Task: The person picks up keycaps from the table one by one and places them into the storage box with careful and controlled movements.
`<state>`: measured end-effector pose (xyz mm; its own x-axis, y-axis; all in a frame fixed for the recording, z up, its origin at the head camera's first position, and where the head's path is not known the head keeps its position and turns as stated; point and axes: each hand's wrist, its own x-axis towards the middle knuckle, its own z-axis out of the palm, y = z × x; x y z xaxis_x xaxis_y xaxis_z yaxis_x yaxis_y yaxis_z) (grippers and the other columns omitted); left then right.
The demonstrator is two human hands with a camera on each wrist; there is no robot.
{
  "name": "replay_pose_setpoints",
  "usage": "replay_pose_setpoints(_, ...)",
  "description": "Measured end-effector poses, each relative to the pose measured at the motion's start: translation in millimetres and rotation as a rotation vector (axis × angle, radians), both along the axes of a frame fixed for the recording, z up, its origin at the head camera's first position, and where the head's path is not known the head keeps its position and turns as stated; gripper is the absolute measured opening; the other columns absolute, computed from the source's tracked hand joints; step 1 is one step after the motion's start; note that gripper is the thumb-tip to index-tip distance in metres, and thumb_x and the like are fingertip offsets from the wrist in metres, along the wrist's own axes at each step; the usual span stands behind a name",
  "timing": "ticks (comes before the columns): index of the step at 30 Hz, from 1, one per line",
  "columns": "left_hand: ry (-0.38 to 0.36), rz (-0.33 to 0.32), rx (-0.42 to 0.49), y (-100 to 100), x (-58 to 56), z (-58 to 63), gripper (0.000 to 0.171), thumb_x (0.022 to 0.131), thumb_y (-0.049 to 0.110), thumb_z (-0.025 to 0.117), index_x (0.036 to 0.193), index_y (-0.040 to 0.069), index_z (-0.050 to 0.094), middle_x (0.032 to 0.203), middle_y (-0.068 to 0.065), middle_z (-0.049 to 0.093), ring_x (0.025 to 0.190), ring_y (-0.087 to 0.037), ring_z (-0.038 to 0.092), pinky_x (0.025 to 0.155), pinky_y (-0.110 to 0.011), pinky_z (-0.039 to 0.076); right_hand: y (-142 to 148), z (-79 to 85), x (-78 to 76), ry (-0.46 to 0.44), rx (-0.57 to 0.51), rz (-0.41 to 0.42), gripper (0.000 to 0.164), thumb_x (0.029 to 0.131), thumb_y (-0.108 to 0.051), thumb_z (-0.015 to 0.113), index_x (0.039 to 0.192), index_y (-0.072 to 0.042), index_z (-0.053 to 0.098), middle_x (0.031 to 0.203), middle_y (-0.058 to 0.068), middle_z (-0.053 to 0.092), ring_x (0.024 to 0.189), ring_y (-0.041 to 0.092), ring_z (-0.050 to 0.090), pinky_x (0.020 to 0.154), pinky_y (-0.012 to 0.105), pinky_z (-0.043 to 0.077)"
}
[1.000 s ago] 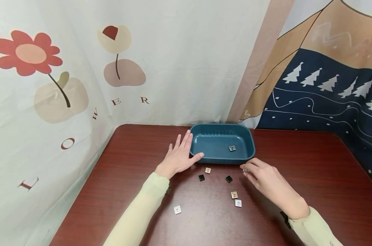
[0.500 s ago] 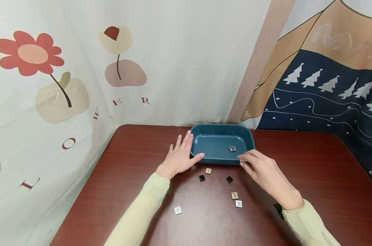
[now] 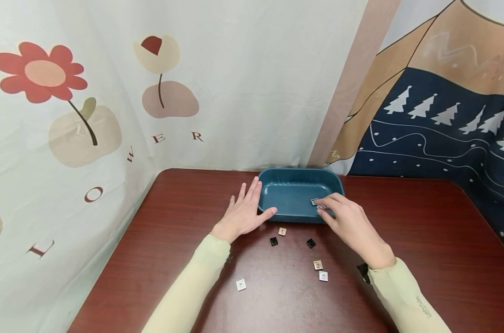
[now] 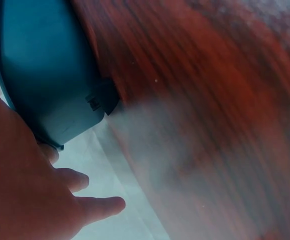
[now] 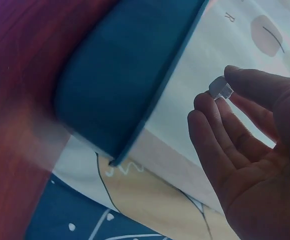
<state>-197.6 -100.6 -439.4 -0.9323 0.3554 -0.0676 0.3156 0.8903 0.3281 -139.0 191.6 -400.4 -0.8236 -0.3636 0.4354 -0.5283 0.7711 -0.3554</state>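
Observation:
My right hand is over the front right part of a blue plastic basin. Between thumb and fingertips it pinches a small pale keycap, its underside part showing in the right wrist view. Another light grey keycap lies on the basin floor, partly behind those fingertips. At the basin's left side, my left hand rests with spread fingers, touching the wall and front left rim. In the left wrist view, the fingers reach past the end of the basin.
Several keycaps lie scattered on the brown table: a pinkish keycap, a black keycap, a second black keycap, a tan keycap beside a white keycap, and another white keycap. Printed curtains hang behind.
My right hand has moved up and left, from the table beside the basin to over its inside, carrying the pinched keycap. The left hand has stayed at the basin's left side.

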Motion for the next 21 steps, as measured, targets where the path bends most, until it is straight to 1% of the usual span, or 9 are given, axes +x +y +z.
replay_pose_setpoints(6,-0.003,0.002,0.006,0.9,0.3,-0.3,0.100,0.097,0.079,0.036,0.168,0.016,0.004,0.174,0.004,-0.006,0.159,-0.037,0.004,0.119,-0.069,0.019,-5.4,-8.3,-10.3,-0.070,-0.023,-0.021,0.022,0.092,-0.007,0.078,0.114,-0.006,0.078,0.107,0.008,0.072,0.091,0.022,0.069,0.075,0.040,0.060)
replay_pose_setpoints(13,-0.005,0.003,0.014,0.8,0.9,-0.3,0.100,0.097,0.079,0.037,0.168,0.016,0.004,0.174,0.004,-0.006,0.159,-0.037,0.004,0.119,-0.069,0.018,-7.6,-15.5,-20.3,-0.120,-0.041,-0.031,0.023,0.093,-0.007,0.077,0.116,-0.003,0.077,0.109,0.011,0.072,0.089,0.024,0.069,0.076,0.042,0.060)
replay_pose_setpoints(21,-0.008,0.005,0.010,-0.2,0.4,-0.1,0.100,0.097,0.080,0.036,0.168,0.018,0.003,0.174,0.006,-0.007,0.159,-0.036,0.004,0.119,-0.068,0.018,-10.2,-20.6,-28.3,-0.141,-0.013,-0.037,0.023,0.096,-0.008,0.074,0.118,0.000,0.075,0.111,0.014,0.072,0.093,0.026,0.069,0.081,0.045,0.060)
